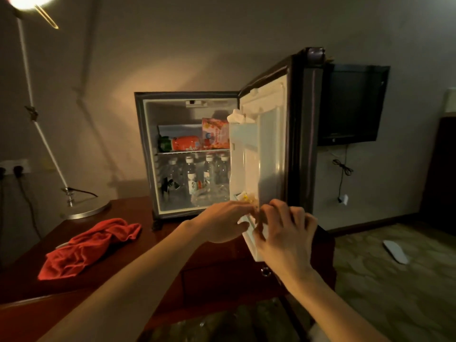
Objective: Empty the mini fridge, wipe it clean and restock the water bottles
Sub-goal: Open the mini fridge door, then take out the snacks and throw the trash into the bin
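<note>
Both hands at the fridge door's lower shelf

Left hand (223, 222) and right hand (283, 233) pinch a small yellowish packet (248, 199); water bottles (197, 172) stand inside the mini fridge (148, 154).

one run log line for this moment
stage: emptying | fridge door open | both hands at lower door shelf | bottles inside | cloth unused

I count one open mini fridge (148, 154), one red cloth (86, 248), at least four water bottles (191, 177), one lamp (84, 211), two hands (222, 222).
</note>
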A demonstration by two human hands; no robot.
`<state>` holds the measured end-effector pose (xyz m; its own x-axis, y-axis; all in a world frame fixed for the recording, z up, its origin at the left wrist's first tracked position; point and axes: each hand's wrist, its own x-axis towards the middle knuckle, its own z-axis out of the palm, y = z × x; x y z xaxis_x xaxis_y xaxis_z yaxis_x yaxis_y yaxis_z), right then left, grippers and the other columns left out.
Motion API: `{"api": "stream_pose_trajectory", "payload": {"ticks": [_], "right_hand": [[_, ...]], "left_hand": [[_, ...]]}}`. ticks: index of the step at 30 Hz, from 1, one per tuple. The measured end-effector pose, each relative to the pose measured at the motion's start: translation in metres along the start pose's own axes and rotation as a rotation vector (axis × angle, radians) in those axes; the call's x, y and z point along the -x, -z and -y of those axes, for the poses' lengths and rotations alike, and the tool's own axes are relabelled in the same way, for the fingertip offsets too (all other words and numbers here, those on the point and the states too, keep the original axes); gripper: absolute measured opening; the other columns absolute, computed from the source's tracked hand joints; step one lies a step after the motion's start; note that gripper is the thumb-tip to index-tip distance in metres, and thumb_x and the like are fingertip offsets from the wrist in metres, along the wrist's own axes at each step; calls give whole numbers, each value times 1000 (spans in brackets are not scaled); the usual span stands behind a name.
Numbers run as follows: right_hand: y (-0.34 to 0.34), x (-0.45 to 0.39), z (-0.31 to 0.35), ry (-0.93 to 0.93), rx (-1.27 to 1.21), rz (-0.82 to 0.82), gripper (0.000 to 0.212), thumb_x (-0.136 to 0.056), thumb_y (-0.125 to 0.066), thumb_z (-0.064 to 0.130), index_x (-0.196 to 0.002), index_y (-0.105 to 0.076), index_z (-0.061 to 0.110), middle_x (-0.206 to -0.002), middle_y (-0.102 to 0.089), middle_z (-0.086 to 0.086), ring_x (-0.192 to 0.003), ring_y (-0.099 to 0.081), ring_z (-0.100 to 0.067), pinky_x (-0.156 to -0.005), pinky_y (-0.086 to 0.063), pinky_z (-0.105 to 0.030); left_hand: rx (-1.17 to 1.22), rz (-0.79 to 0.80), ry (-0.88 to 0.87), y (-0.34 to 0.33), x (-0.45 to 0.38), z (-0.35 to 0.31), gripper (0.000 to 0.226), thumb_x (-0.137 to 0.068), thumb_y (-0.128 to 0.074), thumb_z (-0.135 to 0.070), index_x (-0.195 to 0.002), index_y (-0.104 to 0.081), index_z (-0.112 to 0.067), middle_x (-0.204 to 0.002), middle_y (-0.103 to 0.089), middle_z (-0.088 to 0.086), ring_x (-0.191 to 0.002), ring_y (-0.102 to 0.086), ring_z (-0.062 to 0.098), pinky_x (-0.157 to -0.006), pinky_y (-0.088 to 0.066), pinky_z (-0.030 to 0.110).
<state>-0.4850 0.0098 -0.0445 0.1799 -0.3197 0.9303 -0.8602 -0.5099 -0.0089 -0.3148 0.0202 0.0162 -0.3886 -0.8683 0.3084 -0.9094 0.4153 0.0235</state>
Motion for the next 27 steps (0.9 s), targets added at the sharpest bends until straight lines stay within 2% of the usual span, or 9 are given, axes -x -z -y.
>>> {"api": "stream_pose_trajectory", "payload": {"ticks": [2,7,12,15,17,20,24,27], "right_hand": [[3,0,-19,-67,27,-13,30,-79,-61,43,-99,-59,20,-104,-61,-1,-94,-46,-22,-80,-29,-38],[5,0,-68,-201,94,-5,29,-82,-58,43,-96,-60,18,-99,-60,-1,-96,-48,-24,-83,-28,-37],[-2,2,-104,-351,72,46,32,-83,-63,41,-104,-60,16,-113,-60,-2,-109,-50,-26,-89,-31,-43],[-9,15,-109,-295,107,16,33,-82,-63,34,-108,-60,13,-117,-55,-9,-109,-49,-30,-89,-36,-44],[-19,22,-105,-204,76,96,36,-78,-67,30,-110,-59,14,-118,-54,-9,-113,-49,-29,-91,-41,-46],[-44,23,-102,-101,9,327,39,-81,-66,32,-116,-59,17,-123,-54,-4,-119,-50,-24,-97,-44,-43],[-80,5,-101,-59,-31,536,48,-87,-58,37,-132,-52,19,-135,-49,-1,-127,-44,-21,-104,-41,-38],[-103,-10,-104,-54,-31,639,56,-90,-54,41,-141,-41,21,-146,-39,-2,-135,-36,-21,-110,-36,-41]], "left_hand": [[-19,11,-22,-10,-11,-4,32,-97,-51,-25,-128,-55,-27,-133,-56,-11,-119,-54,11,-95,-48,35],[-38,-2,5,-37,-31,-1,32,-97,-51,-32,-128,-55,-25,-134,-57,-7,-114,-59,13,-92,-52,40],[-72,24,69,-58,-45,7,40,-97,-53,-29,-137,-51,-21,-139,-52,-3,-125,-51,15,-101,-45,32],[-90,17,90,-66,-53,10,47,-98,-53,-31,-143,-44,-21,-147,-45,-4,-133,-43,14,-107,-38,32],[-101,13,110,-70,-58,13,51,-98,-54,-33,-146,-40,-22,-152,-40,-4,-138,-37,15,-112,-34,34],[-134,-3,156,-75,-64,18,54,-98,-53,-35,-147,-38,-22,-155,-36,-3,-142,-33,16,-115,-29,37],[-171,-13,217,-81,-73,27,54,-96,-52,-40,-146,-38,-24,-154,-36,-3,-143,-32,17,-116,-26,38],[-184,-18,262,-86,-80,34,56,-95,-52,-43,-146,-38,-25,-153,-37,-4,-142,-33,17,-116,-26,39]]}}
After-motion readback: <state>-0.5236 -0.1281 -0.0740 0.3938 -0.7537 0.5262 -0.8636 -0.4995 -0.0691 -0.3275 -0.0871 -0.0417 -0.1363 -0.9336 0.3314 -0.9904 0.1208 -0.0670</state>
